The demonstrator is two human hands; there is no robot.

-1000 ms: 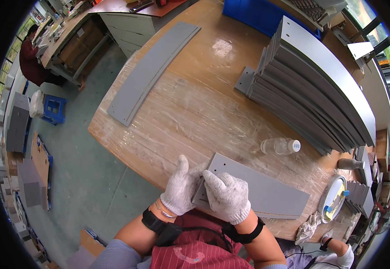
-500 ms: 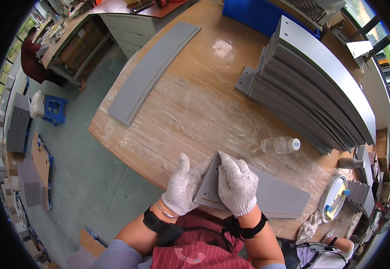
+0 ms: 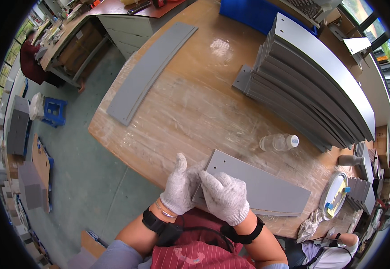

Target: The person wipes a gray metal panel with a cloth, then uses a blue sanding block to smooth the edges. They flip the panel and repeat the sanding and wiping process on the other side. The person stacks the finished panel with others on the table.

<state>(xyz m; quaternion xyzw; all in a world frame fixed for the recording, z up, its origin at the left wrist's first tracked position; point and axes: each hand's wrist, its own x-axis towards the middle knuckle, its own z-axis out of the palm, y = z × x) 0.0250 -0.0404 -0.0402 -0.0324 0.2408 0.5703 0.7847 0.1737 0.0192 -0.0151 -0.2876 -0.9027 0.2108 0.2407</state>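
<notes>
A long grey board [image 3: 266, 184] with two small dark holes lies slantwise at the table's near edge, in front of me. Supporting its left end is my left hand [image 3: 179, 187], in a white knitted glove; the thumb points up, and the fingers are partly hidden behind the board. My right hand [image 3: 225, 197], gloved alike, is closed over the board's near left corner, knuckles up. Whatever may be between its fingers is hidden. Beyond the board lies a clear plastic bottle [image 3: 275, 142] with a white cap, on its side.
A curved grey panel [image 3: 152, 71] lies at the table's far left. At the right rises a tall stack of curved grey panels [image 3: 311, 89]. A round lid [image 3: 334, 196] and a crumpled white glove [image 3: 309, 226] sit near the right edge. Another person [image 3: 327, 253] is at lower right.
My right hand has slid left along the board to its end and turned knuckles up, uncovering the two holes. My left hand has hardly moved.
</notes>
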